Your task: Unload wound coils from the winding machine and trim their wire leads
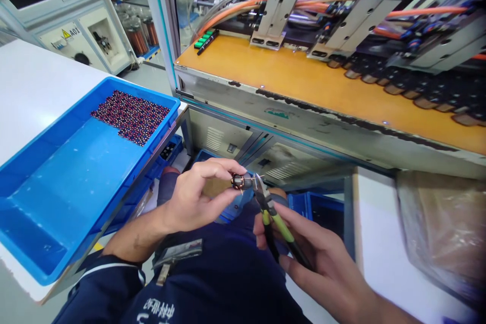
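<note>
Between thumb and fingertips, my left hand (197,195) pinches a small dark cylindrical part with copper windings (238,181), held above my lap. Thin wire ends stick out of it. My right hand (319,248) is wrapped round the green and black handles of a pair of cutting pliers (274,217). The pliers' jaws are at a wire end on the right side of the wound part; whether they touch the wire I cannot tell.
To the left, a blue tray (76,172) on a white table (26,76) holds many small parts packed at its far end. Ahead is a machine with an orange ledge (304,81) and a row of dark cylinders. A plastic-wrapped bundle (444,233) lies at right.
</note>
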A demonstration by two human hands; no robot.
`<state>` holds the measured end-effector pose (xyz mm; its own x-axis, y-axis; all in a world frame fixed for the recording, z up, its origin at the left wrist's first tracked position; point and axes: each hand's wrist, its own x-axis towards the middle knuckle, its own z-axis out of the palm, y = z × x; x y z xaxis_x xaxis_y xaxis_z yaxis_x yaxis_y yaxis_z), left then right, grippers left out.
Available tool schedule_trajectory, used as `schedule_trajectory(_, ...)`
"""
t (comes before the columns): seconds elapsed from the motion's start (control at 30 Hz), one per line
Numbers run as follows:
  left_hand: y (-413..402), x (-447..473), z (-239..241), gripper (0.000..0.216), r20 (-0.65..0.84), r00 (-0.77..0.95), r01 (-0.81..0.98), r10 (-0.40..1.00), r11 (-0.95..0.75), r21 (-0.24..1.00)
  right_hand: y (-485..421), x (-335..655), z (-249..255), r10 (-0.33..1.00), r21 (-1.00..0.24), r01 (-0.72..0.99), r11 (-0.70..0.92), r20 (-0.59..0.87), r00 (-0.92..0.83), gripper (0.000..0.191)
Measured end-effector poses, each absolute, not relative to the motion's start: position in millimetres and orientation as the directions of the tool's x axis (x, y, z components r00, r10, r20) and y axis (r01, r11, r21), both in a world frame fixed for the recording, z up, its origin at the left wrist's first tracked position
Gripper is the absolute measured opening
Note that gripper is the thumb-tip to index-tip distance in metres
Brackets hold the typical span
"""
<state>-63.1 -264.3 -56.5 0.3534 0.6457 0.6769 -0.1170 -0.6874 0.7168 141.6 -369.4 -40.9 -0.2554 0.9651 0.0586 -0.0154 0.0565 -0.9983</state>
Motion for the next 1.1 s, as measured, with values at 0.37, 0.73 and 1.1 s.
schedule_trajectory(0.37,-264.9,-64.4,-57.2,0.05,0.665,0.361,-0.124,0.654,-0.673,0.73,-368.3,140.4,-41.2,0.969,-0.999,0.007,0.048,0.045,-0.244,0.081)
schedule_trajectory(0.73,-268.9,-66.0,-52.1,0.05,0.578,0.312,-0.141,0.754,-0.565,0.813,-358.3,158.2,-46.3,0.981,-0.993,0.109,-0.055,-0.074,-0.179,0.059)
schedule_trajectory(1.1,-255.6,-112.9,-63.8,0.034,-0.092,0.225,-0.436,0.97,0.185,0.88,-337.6,152.9,-66.8,0.972,-0.981,0.107,-0.163,-0.179,-0.151,0.064)
